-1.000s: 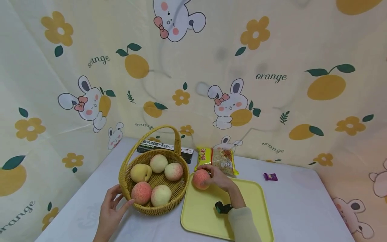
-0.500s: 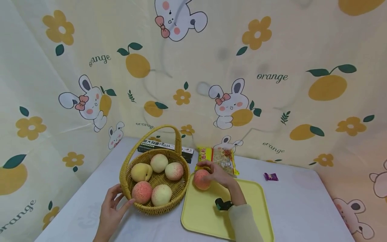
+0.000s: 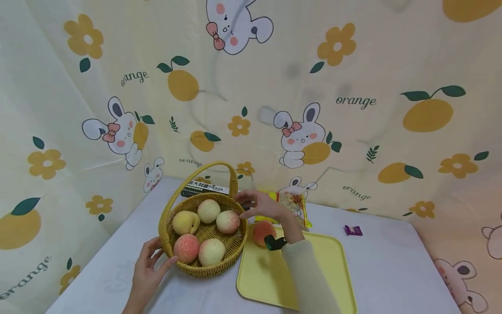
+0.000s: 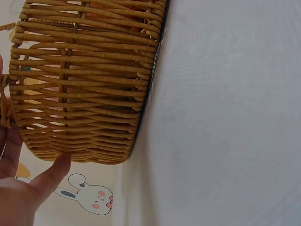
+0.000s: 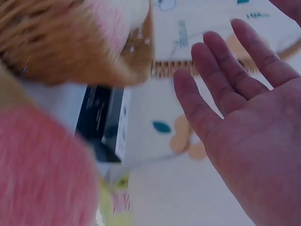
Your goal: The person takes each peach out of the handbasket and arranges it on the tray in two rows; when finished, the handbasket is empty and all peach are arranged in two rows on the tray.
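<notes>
A wicker basket [image 3: 207,271] with an arched handle stands left of centre, holding several peaches, among them a yellow one [image 3: 183,223] and a pink one [image 3: 186,248]. My left hand [image 3: 148,270] grips its left side, thumb at the front rim; in the left wrist view the thumb lies against the woven wall. My right hand [image 3: 263,205] reaches over the basket's right edge, close to a pale, pink-flecked peach [image 3: 228,222]. Its fingers are spread and hold nothing in the right wrist view. Beneath the wrist, another pink peach [image 3: 263,232] rests on the yellow tray [image 3: 266,279].
Behind the basket lies a black and white pasta box [image 3: 205,188]. A yellow food packet [image 3: 292,205], partly hidden by my right hand, is behind the tray. Farther right sits a small purple wrapped sweet [image 3: 353,230]. A printed cloth [image 3: 353,144] hangs at the back.
My right hand has left the pink peach on the tray and moved left and away from me to the basket's right rim. My left hand stays on the basket.
</notes>
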`<action>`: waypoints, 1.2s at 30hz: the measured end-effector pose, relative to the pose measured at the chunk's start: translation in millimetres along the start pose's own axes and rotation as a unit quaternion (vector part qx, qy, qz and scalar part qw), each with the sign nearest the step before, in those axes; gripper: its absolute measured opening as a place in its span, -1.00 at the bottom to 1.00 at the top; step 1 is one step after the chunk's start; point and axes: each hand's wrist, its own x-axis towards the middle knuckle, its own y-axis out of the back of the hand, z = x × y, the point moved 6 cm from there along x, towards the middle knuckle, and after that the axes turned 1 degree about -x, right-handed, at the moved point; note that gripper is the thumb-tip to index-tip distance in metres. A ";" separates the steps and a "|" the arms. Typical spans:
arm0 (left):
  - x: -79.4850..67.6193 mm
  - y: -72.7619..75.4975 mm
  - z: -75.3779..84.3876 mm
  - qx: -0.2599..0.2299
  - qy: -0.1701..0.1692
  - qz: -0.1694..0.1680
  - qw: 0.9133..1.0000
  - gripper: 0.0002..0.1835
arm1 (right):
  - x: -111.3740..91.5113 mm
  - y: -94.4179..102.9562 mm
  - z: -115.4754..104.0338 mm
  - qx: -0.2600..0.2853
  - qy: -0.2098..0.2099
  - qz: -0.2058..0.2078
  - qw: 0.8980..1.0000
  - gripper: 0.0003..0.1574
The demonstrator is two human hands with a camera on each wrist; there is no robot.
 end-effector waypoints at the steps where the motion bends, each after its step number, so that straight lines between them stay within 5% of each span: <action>1: 0.2 0.1 -0.5 0.001 0.000 0.000 1.000 -0.33 | 5.4 -2.5 -3.4 -0.002 0.001 -0.005 1.000 -0.26; 7: 1.3 0.3 -2.1 -0.006 -0.008 0.000 1.000 -0.32 | 29.0 -26.4 -11.0 -0.016 -0.012 -0.072 0.997 -0.27; 15: 3.0 0.8 -2.6 -0.014 -0.015 -0.005 1.000 -0.33 | 43.3 -57.7 -11.3 0.007 -0.039 -0.205 0.978 -0.25; 36: 1.3 3.0 -2.0 -0.011 -0.024 -0.010 1.000 -0.35 | 61.4 -107.6 6.2 0.006 -0.115 -0.349 0.930 -0.42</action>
